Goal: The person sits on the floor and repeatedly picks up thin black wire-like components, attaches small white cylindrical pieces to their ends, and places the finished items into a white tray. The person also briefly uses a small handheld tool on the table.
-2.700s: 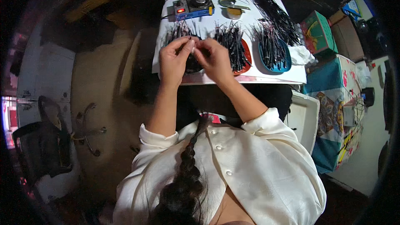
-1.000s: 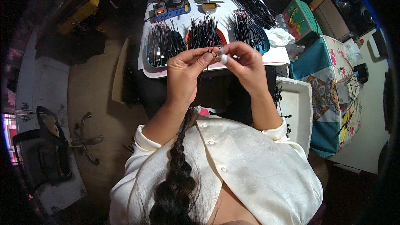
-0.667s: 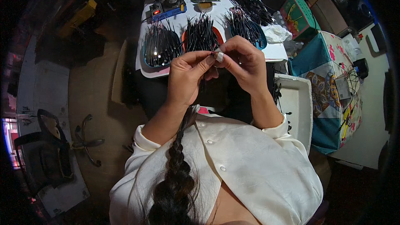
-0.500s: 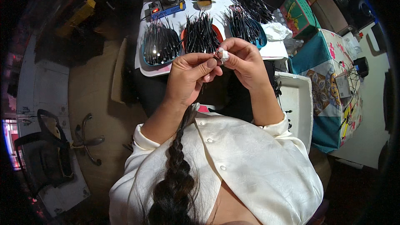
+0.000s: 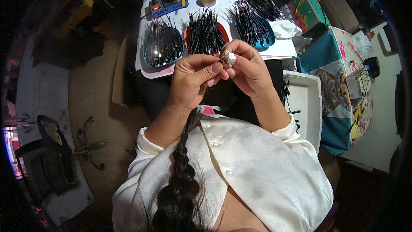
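Above the near edge of the table, my left hand (image 5: 189,81) and my right hand (image 5: 251,68) meet fingertip to fingertip. My left thumb and index finger pinch a thin black cable (image 5: 222,59) with reddish wire at its end; its lower part hangs beneath that hand. At the same spot my right fingers are closed on the wire end, which they partly hide. A white wrapping (image 5: 230,58) covers a right fingertip. Just beyond are black cable bundles in a left blue tray (image 5: 146,60), an orange tray (image 5: 223,32) and a right blue tray (image 5: 269,38).
A blue soldering station (image 5: 171,8) with a lit red switch stands at the back left, near a small round tin (image 5: 208,1). More black cables (image 5: 253,0) lie at the back right. A white foam box (image 5: 315,111) stands to my right, beside a cloth-covered table (image 5: 322,64).
My right fingers have shifted slightly and curled closer around the wire end. The view has moved a little; the left hand keeps its pinch.
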A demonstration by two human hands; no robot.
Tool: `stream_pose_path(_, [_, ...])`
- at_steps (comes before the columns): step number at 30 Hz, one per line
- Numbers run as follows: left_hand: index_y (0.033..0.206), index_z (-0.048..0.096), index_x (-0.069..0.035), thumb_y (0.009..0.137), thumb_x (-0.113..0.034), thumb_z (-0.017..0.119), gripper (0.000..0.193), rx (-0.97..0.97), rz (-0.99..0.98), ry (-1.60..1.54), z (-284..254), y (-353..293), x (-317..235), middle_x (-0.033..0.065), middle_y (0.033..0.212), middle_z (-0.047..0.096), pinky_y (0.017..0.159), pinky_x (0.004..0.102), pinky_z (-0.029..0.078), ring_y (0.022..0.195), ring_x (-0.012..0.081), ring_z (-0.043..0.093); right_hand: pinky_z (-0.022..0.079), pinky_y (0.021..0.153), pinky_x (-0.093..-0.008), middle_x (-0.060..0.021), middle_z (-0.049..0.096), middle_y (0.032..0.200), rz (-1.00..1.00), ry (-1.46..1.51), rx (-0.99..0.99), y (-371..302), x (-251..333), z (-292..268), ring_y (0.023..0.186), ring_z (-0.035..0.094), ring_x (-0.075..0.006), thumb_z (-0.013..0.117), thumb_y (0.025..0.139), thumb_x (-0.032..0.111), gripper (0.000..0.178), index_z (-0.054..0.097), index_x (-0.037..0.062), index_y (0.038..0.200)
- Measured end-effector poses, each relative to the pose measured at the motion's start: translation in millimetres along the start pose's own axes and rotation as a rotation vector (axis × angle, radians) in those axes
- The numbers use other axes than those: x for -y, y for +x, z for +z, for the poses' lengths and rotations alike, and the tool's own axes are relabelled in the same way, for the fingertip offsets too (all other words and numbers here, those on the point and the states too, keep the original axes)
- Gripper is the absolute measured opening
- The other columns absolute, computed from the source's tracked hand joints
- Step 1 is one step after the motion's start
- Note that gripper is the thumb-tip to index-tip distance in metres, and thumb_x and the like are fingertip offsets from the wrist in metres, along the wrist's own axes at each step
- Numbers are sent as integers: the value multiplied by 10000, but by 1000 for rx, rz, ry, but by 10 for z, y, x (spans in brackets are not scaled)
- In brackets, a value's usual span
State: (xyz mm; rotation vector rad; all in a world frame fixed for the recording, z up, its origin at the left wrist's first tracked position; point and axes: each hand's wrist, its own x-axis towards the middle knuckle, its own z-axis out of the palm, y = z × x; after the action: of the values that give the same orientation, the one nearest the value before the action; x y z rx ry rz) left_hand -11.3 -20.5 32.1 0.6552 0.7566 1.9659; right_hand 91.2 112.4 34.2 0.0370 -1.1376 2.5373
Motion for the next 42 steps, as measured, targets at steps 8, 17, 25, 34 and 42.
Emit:
stream_pose_path(8, [979, 684, 17, 867, -16, 634, 127, -44, -88, -59, -72, 43, 42, 145, 862, 694, 490, 189, 438, 684, 151, 665, 510, 755, -214, -55, 650, 923, -83, -354, 10, 44, 81, -93, 850, 622, -98, 660, 872, 59, 136, 624, -19, 978])
stream_pose_path(17, [1072, 643, 59, 907, -42, 603, 198, 8, 40, 412, -91, 31, 93, 159, 848, 679, 495, 195, 408, 617, 123, 598, 431, 607, -182, -2, 577, 855, 76, -95, -23, 11, 25, -177, 665, 488, -47, 620, 901, 90, 136, 569, 15, 1003])
stream_pose_path(25, [1092, 631, 60, 905, -27, 607, 208, -13, -76, 457, -166, 91, 271, 87, 792, 660, 522, 173, 380, 602, 50, 498, 390, 555, -193, -31, 607, 892, 368, 307, -84, -40, -139, -484, 682, 546, -96, 617, 904, 126, 221, 571, 53, 1107])
stream_pose_path(34, [1042, 622, 59, 923, -49, 586, 165, -200, -96, 384, -267, 312, 391, 115, 778, 650, 512, 180, 395, 578, 65, 505, 507, 668, -404, -176, 647, 829, -148, -1938, -882, 641, 556, -1961, 738, 633, -333, 657, 814, 153, 147, 674, 38, 904])
stream_pose_path(42, [1013, 633, 36, 922, -58, 591, 137, -222, -117, 333, -288, 345, 453, 109, 774, 652, 503, 181, 401, 578, 75, 521, 511, 636, -469, -160, 648, 830, -12, -2163, -856, 730, 464, -2111, 751, 643, -359, 625, 789, 182, 133, 654, 60, 748])
